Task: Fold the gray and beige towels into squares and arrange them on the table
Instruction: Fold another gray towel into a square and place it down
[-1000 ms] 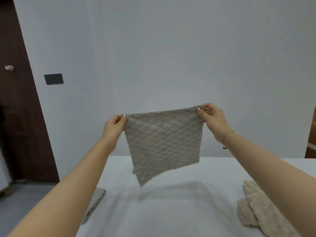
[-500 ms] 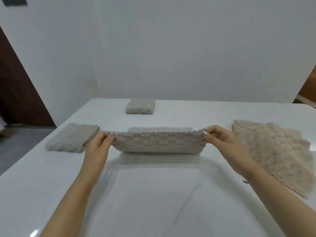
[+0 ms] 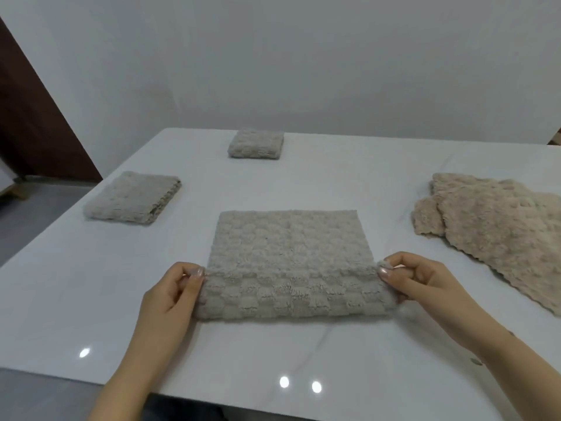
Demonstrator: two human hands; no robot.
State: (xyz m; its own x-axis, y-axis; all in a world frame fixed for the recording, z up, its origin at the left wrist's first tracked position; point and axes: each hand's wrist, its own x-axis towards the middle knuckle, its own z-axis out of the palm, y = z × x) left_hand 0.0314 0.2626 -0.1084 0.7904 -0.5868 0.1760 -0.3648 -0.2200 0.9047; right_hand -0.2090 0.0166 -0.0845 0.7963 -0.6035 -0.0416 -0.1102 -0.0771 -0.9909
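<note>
Left hand [image 3: 170,294] and right hand [image 3: 425,282] each pinch a near corner of the gray towel [image 3: 288,262], fluffy checkered weave, near edge rolled over, lying mid-table [image 3: 91,284]. Two folded gray squares [image 3: 133,197] sit far left; rumpled beige towels [image 3: 498,226] lie right

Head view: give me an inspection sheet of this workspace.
Surface: glossy white table, light reflections near the front edge.
Job's things: gray towel lies flat at centre, near edge being folded over; two folded gray towels, one at left, one at the far side; unfolded beige towels piled at right.
Clutter: nothing seen.
Grippers: left hand and right hand each pinch a near corner of the centre towel.
Cables: nothing seen.
Surroundings: plain white wall, dark brown door at left.
</note>
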